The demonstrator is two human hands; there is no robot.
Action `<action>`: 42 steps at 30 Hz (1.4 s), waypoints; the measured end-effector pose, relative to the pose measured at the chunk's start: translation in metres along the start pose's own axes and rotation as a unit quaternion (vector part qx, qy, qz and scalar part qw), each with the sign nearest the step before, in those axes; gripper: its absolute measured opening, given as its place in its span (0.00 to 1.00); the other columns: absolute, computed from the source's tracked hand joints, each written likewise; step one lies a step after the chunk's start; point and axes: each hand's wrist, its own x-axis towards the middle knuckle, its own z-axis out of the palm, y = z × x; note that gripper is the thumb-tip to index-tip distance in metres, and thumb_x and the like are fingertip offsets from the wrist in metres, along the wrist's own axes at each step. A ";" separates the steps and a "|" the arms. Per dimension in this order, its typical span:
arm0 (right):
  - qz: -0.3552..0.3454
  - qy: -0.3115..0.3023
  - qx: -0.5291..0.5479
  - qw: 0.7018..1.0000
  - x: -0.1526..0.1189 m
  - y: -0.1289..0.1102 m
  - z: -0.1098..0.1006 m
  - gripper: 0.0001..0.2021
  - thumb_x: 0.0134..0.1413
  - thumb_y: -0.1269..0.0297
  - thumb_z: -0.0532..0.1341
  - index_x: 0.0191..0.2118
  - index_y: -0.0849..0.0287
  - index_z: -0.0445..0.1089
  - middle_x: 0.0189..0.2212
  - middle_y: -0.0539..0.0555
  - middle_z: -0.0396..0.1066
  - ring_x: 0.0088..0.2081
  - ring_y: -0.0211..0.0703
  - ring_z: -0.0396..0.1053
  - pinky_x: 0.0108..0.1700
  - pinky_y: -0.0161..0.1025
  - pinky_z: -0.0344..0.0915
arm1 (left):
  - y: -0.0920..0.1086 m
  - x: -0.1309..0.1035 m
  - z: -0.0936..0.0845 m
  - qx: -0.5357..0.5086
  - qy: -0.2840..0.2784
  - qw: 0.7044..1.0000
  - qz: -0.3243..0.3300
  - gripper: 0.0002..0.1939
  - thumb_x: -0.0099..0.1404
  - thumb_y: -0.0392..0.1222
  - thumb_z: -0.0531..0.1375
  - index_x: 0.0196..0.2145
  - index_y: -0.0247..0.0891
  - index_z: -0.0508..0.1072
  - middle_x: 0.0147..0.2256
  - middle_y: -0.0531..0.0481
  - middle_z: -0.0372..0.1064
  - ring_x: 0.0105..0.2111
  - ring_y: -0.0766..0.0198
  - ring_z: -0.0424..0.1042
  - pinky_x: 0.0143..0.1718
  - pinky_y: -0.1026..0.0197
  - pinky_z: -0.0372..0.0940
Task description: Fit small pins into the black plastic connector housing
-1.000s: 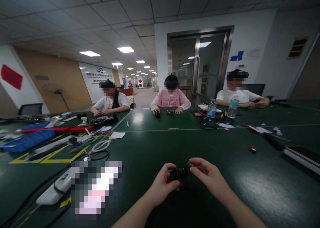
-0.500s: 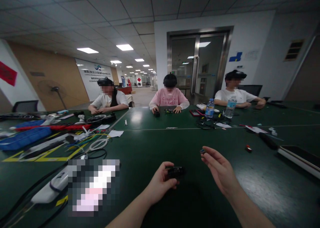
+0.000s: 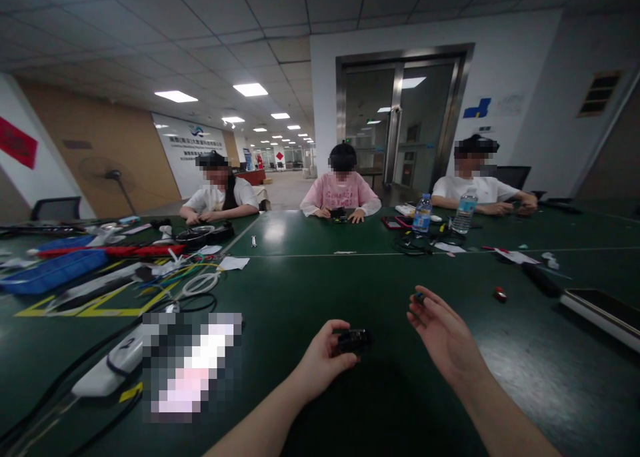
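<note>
Low over the dark green table, my left hand is closed round a small black object with a glossy top. Its exact kind cannot be made out. To the right and slightly higher, my right hand pinches a tiny dark bluish piece between thumb and fingertips, too small to name. The two hands are apart, with a stretch of tabletop between them. Beyond my right hand lies a small red object.
To the left are a white power strip, coiled cables and a blue tray. Two water bottles stand at the far side. A white-edged flat device lies right. Three people with headsets sit opposite.
My right hand has moved slightly right, its fingers turned a little, still pinching the piece. My left hand keeps its hold. Across the table, the middle person's hand has brought a dark object inward.
</note>
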 end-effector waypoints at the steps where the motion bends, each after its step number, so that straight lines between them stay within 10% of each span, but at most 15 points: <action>1: -0.001 -0.001 -0.006 1.000 0.000 0.000 0.000 0.13 0.44 0.57 0.64 0.39 0.51 0.72 0.34 0.52 0.73 0.40 0.49 0.70 0.42 0.47 0.67 | -0.001 0.000 -0.001 -0.003 -0.003 1.000 0.002 0.24 0.56 0.29 0.60 0.48 0.39 0.57 0.44 0.43 0.68 0.41 0.58 0.71 0.43 0.52 0.63; 15: 0.041 -0.127 -0.124 0.983 -0.017 0.010 0.015 0.18 0.38 0.54 0.69 0.38 0.54 0.74 0.37 0.53 0.74 0.43 0.47 0.69 0.48 0.45 0.63 | -0.008 0.005 0.003 -0.057 -0.012 0.998 0.018 0.27 0.50 0.35 0.67 0.45 0.38 0.59 0.39 0.45 0.71 0.38 0.59 0.72 0.42 0.54 0.62; 27: -0.096 -0.295 -0.481 0.820 -0.031 0.021 0.029 0.11 0.45 0.67 0.63 0.37 0.46 0.75 0.44 0.51 0.71 0.49 0.51 0.65 0.53 0.50 0.58 | -0.009 0.006 0.005 -0.031 0.000 0.999 0.033 0.25 0.49 0.36 0.67 0.43 0.38 0.61 0.36 0.49 0.69 0.37 0.62 0.71 0.41 0.57 0.62; 42: -0.088 -0.326 -0.486 0.806 -0.027 0.020 0.024 0.10 0.48 0.67 0.60 0.37 0.47 0.74 0.44 0.51 0.72 0.47 0.51 0.67 0.51 0.47 0.60 | -0.015 0.012 0.003 0.004 0.006 1.000 0.001 0.25 0.49 0.31 0.65 0.43 0.37 0.61 0.33 0.52 0.68 0.31 0.66 0.69 0.33 0.62 0.60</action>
